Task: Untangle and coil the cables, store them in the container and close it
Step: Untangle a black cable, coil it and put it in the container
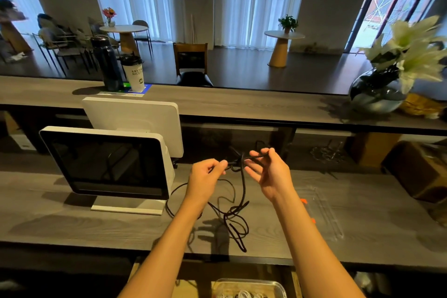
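Seen from the head camera, a person holds a tangled black cable above a grey wood-grain worktop. The left hand pinches the cable between thumb and curled fingers, just left of a knot. The right hand pinches a strand running right from the same knot, thumb and forefinger closed on it, the other fingers loosely spread. Below both grips the cable hangs down and ends in loose loops lying on the worktop. To the right of the right-hand grip, a clear plastic container with orange clips rests flat on the worktop. To the left of the left-hand grip stands a white-framed screen. Beyond the grips, a raised counter carries a paper cup, a dark bottle and a vase of white flowers.
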Tool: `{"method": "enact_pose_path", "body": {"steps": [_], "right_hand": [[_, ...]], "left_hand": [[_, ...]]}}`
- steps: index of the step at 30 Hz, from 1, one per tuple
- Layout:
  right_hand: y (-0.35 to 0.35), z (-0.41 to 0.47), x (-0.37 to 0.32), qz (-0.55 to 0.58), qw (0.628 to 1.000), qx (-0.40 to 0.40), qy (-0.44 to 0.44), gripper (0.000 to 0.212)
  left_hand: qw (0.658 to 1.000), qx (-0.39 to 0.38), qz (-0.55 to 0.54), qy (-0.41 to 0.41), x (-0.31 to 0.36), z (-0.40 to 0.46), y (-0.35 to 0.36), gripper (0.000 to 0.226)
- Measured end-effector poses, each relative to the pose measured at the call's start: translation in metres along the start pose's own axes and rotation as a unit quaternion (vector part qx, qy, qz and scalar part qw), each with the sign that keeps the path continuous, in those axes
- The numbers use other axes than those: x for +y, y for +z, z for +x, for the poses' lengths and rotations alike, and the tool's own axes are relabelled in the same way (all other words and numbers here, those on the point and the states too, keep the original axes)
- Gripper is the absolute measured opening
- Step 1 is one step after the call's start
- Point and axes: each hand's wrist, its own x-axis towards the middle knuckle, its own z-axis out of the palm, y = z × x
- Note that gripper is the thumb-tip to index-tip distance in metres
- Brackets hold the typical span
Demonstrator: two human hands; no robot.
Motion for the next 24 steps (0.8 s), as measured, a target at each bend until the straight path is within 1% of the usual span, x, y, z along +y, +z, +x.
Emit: {"method": "enact_pose_path", "body": {"steps": [1,3,4,5,8,10,11,12,13,15,16,17,20,21,24], "right_hand": [[-0.002,-0.001,0.003,-0.012,0.999,-0.021,0.021,0.033],[-0.002,-0.007,0.008,-0.050,0.992,-0.095,0.069,0.043],[0.000,-0.011,0.010,-0.071,0.986,-0.126,0.083,0.047],[0.003,-0.015,0.013,-0.097,0.983,-0.137,0.081,0.047],[0.008,-0.020,0.019,-0.179,0.980,-0.087,0.004,0.038],[0.009,-0.019,0.022,-0.215,0.973,-0.069,-0.043,0.034],[0.009,-0.019,0.023,-0.226,0.970,-0.071,-0.053,0.033],[0.009,-0.020,0.024,-0.217,0.972,-0.077,-0.053,0.033],[0.009,-0.022,0.023,-0.181,0.979,-0.083,-0.042,0.034],[0.011,-0.027,0.021,-0.051,0.995,-0.090,0.008,0.036],[0.011,-0.029,0.019,0.003,0.996,-0.088,0.024,0.035],[0.012,-0.030,0.018,0.026,0.996,-0.082,0.028,0.032],[0.012,-0.030,0.019,0.011,0.999,-0.045,0.001,0.022],[0.012,-0.030,0.020,0.001,0.999,-0.035,-0.009,0.019],[0.011,-0.032,0.021,-0.031,0.998,-0.011,-0.048,0.014]], "left_hand": [[1.000,-0.007,0.008,0.011,0.003,0.000,-0.001,0.033],[0.998,-0.035,0.037,0.024,0.009,0.000,0.000,0.037],[0.997,-0.047,0.054,0.022,0.010,0.001,0.000,0.042],[0.995,-0.059,0.074,0.015,0.009,0.002,0.000,0.044],[0.991,-0.070,0.116,-0.009,0.005,0.003,0.000,0.046],[0.993,-0.027,0.114,-0.012,0.009,-0.001,0.001,0.053],[0.994,0.003,0.109,0.001,0.013,-0.003,0.002,0.050],[0.994,0.031,0.101,0.019,0.016,-0.005,0.003,0.044],[0.994,0.044,0.092,0.038,0.020,-0.007,0.005,0.039],[0.994,0.032,0.084,0.067,0.022,-0.012,0.009,0.038],[0.994,0.016,0.081,0.073,0.020,-0.014,0.012,0.040],[0.995,0.001,0.075,0.068,0.019,-0.017,0.014,0.041],[0.999,-0.015,0.023,0.024,0.013,-0.019,0.017,0.038],[0.999,-0.013,0.020,0.021,0.011,-0.019,0.017,0.034],[0.996,0.001,0.083,0.037,0.009,-0.016,0.016,0.016]]}}
